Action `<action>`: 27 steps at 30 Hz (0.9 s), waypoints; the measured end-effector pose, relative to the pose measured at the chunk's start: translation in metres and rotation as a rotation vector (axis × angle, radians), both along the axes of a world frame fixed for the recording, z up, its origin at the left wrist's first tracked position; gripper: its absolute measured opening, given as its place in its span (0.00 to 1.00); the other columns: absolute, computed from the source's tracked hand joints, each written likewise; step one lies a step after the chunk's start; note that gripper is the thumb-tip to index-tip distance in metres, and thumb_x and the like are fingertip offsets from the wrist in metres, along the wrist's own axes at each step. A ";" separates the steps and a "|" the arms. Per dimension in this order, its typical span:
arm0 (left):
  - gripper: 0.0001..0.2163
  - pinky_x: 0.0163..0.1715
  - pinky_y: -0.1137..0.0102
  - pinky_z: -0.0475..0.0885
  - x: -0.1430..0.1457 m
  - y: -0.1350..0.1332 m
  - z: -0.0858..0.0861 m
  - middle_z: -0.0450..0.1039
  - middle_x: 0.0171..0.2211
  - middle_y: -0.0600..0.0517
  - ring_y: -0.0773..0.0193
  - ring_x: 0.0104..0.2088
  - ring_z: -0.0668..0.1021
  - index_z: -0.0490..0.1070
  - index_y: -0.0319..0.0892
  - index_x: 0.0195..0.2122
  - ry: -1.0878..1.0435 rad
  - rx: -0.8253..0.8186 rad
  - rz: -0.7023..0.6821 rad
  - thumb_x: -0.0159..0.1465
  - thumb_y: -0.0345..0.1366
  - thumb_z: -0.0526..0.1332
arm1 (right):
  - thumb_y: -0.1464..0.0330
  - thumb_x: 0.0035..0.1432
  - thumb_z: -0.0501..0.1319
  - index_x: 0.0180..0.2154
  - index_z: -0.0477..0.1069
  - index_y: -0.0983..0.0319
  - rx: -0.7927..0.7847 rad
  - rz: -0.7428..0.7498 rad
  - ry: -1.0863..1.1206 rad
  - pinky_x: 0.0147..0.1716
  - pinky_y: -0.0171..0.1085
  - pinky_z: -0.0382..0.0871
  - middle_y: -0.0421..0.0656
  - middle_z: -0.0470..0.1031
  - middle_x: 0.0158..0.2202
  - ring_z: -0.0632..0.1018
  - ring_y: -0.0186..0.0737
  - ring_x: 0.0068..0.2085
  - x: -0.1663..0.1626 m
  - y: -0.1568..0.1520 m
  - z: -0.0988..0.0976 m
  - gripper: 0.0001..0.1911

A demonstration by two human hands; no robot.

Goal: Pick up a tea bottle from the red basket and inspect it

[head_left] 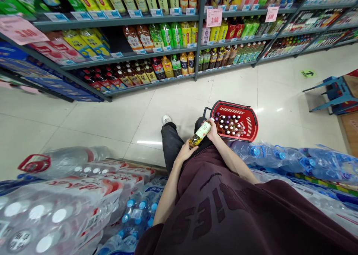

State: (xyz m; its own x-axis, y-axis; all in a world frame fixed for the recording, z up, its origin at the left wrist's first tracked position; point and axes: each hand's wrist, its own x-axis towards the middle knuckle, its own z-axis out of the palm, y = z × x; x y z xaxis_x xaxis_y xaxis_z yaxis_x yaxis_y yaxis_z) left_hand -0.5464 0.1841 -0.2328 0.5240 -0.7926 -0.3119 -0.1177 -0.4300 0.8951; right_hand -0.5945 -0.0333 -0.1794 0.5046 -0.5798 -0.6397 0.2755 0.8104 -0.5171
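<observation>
Water packs (69, 195) nearest; glossy tile floor (112, 117), drink shelves (125, 53) opp.

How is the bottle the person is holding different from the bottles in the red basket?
The held bottle lies slanted between the left hand and right hand; the basket bottles stand upright, packed together. The held bottle holds yellow drink; the basket bottles show mostly dark, with white or purple caps. Both are drink bottles near the red basket.

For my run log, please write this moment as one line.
left hand: holds bottle base | right hand: holds bottle top | red basket: on floor, bottles inside
</observation>
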 end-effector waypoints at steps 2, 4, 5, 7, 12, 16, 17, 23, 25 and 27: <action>0.34 0.63 0.53 0.70 0.000 0.000 -0.005 0.75 0.60 0.36 0.43 0.60 0.78 0.64 0.39 0.65 -0.025 0.003 0.025 0.62 0.49 0.70 | 0.65 0.60 0.66 0.30 0.70 0.59 -0.005 -0.001 -0.003 0.30 0.35 0.78 0.37 0.81 0.28 0.82 0.37 0.28 0.000 0.000 0.000 0.09; 0.35 0.65 0.52 0.68 0.000 0.000 -0.009 0.73 0.62 0.34 0.43 0.63 0.76 0.63 0.38 0.66 -0.053 0.004 0.046 0.62 0.48 0.70 | 0.64 0.61 0.66 0.30 0.70 0.58 -0.012 -0.008 -0.004 0.30 0.35 0.78 0.37 0.81 0.27 0.82 0.37 0.29 -0.001 0.000 0.001 0.09; 0.35 0.66 0.51 0.67 0.000 0.000 -0.010 0.72 0.63 0.33 0.42 0.64 0.75 0.63 0.38 0.66 -0.068 0.004 0.055 0.62 0.47 0.70 | 0.64 0.61 0.66 0.30 0.70 0.58 -0.015 -0.011 -0.004 0.31 0.35 0.78 0.37 0.81 0.27 0.82 0.37 0.29 -0.001 0.000 0.001 0.09; 0.35 0.67 0.50 0.65 0.001 -0.001 -0.012 0.70 0.65 0.32 0.42 0.65 0.73 0.62 0.37 0.66 -0.097 0.003 0.069 0.61 0.46 0.70 | 0.64 0.61 0.66 0.29 0.70 0.58 -0.019 -0.019 -0.003 0.31 0.35 0.78 0.37 0.80 0.27 0.82 0.37 0.29 -0.001 0.000 0.002 0.09; 0.34 0.67 0.51 0.65 0.003 -0.001 -0.013 0.70 0.64 0.33 0.42 0.65 0.73 0.63 0.38 0.66 -0.157 -0.018 0.095 0.61 0.43 0.70 | 0.64 0.61 0.65 0.29 0.70 0.59 -0.017 -0.029 0.002 0.32 0.35 0.78 0.38 0.80 0.27 0.82 0.38 0.29 -0.001 0.000 0.004 0.10; 0.32 0.67 0.52 0.66 0.003 -0.001 -0.011 0.72 0.63 0.37 0.45 0.64 0.74 0.63 0.41 0.65 -0.194 -0.046 0.110 0.62 0.41 0.70 | 0.64 0.62 0.65 0.29 0.70 0.59 -0.012 -0.033 0.001 0.33 0.36 0.78 0.38 0.80 0.27 0.82 0.38 0.30 -0.001 0.000 0.004 0.10; 0.32 0.67 0.52 0.66 0.003 -0.001 -0.011 0.72 0.62 0.37 0.45 0.63 0.75 0.64 0.41 0.65 -0.200 -0.051 0.114 0.62 0.41 0.70 | 0.64 0.62 0.65 0.29 0.70 0.59 -0.009 -0.032 0.000 0.33 0.36 0.78 0.38 0.80 0.27 0.82 0.38 0.30 -0.001 0.000 0.004 0.09; 0.31 0.65 0.53 0.68 0.003 -0.002 -0.006 0.73 0.60 0.39 0.46 0.62 0.75 0.65 0.42 0.64 -0.241 -0.080 0.149 0.61 0.38 0.69 | 0.63 0.62 0.65 0.30 0.69 0.58 0.008 -0.037 -0.008 0.33 0.35 0.79 0.37 0.80 0.26 0.82 0.38 0.29 -0.002 -0.001 0.002 0.10; 0.30 0.62 0.55 0.71 0.004 -0.001 -0.002 0.72 0.59 0.39 0.47 0.60 0.76 0.65 0.42 0.64 -0.257 -0.095 0.165 0.62 0.38 0.68 | 0.62 0.62 0.65 0.30 0.69 0.58 0.015 -0.039 -0.007 0.33 0.36 0.79 0.37 0.80 0.26 0.82 0.38 0.29 -0.002 -0.001 0.001 0.10; 0.28 0.58 0.57 0.74 0.004 0.000 0.002 0.71 0.58 0.40 0.48 0.59 0.76 0.65 0.42 0.64 -0.273 -0.110 0.183 0.62 0.37 0.67 | 0.62 0.61 0.65 0.30 0.69 0.58 0.017 -0.039 -0.009 0.33 0.36 0.79 0.37 0.80 0.26 0.82 0.39 0.29 -0.001 -0.001 0.000 0.10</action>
State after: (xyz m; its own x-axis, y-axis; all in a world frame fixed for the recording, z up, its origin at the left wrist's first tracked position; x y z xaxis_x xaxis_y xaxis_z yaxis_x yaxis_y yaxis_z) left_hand -0.5429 0.1838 -0.2306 0.7132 -0.6985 -0.0583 -0.2888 -0.3687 0.8836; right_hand -0.5956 -0.0348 -0.1798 0.4876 -0.5882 -0.6452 0.3113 0.8076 -0.5009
